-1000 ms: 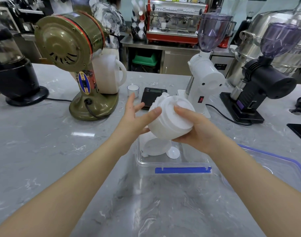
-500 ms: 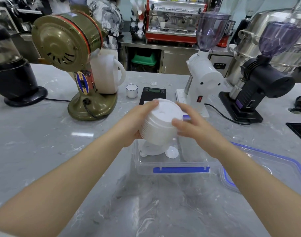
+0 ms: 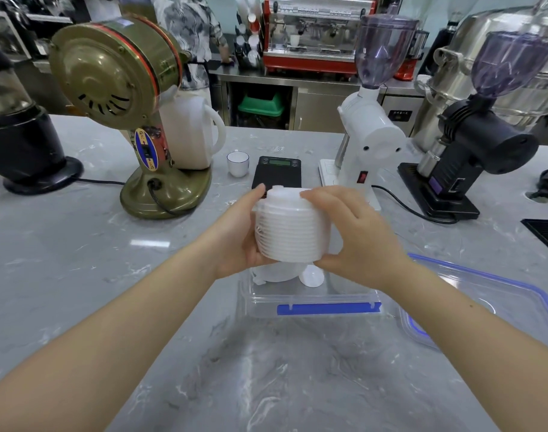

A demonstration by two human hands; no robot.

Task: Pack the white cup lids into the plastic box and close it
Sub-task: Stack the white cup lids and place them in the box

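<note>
lid stack [image 3: 289, 229] | held by left hand [image 3: 238, 238], right hand [image 3: 364, 238] | above plastic box [image 3: 310, 299]

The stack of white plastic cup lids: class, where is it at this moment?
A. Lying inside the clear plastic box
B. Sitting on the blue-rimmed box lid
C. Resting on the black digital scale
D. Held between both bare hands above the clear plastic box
D: the stack of white plastic cup lids is gripped by the left hand and right hand above the open clear plastic box, where other white pieces already lie.
</note>
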